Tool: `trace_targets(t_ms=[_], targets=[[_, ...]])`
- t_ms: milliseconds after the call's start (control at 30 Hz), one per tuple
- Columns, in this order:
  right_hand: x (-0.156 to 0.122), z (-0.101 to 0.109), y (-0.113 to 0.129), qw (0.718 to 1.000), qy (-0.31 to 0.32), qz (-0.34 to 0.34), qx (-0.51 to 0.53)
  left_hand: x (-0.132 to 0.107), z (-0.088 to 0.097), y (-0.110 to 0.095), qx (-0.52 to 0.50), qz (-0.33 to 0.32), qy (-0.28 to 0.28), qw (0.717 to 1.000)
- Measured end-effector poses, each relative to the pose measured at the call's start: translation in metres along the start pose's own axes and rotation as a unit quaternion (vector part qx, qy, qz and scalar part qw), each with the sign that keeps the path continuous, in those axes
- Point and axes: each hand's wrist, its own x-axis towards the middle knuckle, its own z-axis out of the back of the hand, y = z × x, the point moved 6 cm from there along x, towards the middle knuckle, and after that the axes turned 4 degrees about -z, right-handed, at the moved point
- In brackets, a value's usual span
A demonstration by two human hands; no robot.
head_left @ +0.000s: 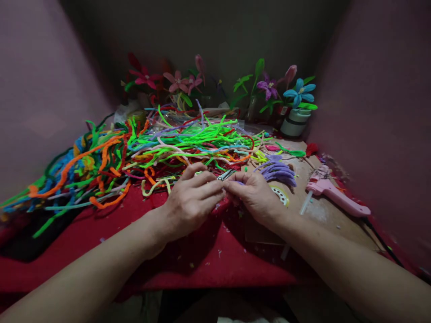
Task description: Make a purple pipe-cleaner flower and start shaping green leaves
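My left hand [197,197] is closed around small scissors [226,175]; their metal blades stick out past my fingers toward the upper right. Close beside it, my right hand [254,193] pinches a purple fuzzy pipe cleaner piece [239,182], mostly hidden by the fingers. The fingertips of both hands nearly meet over the front of the table. Just behind my right hand lies a bunch of purple pipe cleaner pieces [278,171]. A yellow-rimmed disc with holes [281,196] is partly covered by that hand.
A big heap of coloured pipe cleaners [202,139] covers the left and middle of the red cloth [208,264]. On a brown board [340,224] at right rests a pink glue gun [336,193] with its cord. Fuzzy flowers [299,93] stand along the back, one in a white jar [295,122].
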Motion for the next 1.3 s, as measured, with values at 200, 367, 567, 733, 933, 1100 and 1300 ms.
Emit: trace_targets(t_ms=[200,367,567,733,933,1100,1300], targets=[[-0.005,0.004,0.015,0.989,-0.019,0.093,-0.116,0.005,0.019,0.03,-0.215,0.228,-0.064,0.947],[-0.016,0.001,0.025,0.973,-0.014,0.186,-0.136,-0.008,-0.022,0.045,-0.514,0.378,0.089,0.765],[-0.025,0.0,0.03,0.96,-0.037,0.242,-0.137,-0.009,-0.033,0.021,-0.616,0.322,0.133,0.707],[-0.03,0.0,0.035,0.93,-0.076,0.301,-0.197,-0.01,-0.033,0.016,-0.61,0.32,0.105,0.718],[-0.029,-0.001,0.033,0.935,-0.07,0.281,-0.205,-0.003,-0.011,0.015,-0.295,0.24,0.054,0.923],[-0.014,-0.001,0.018,0.993,0.0,0.112,-0.041,-0.002,0.009,-0.017,0.2,-0.132,-0.011,0.971],[-0.007,-0.015,-0.005,0.968,0.158,-0.125,0.153,-0.016,0.004,-0.032,0.332,-0.335,0.028,0.881]])
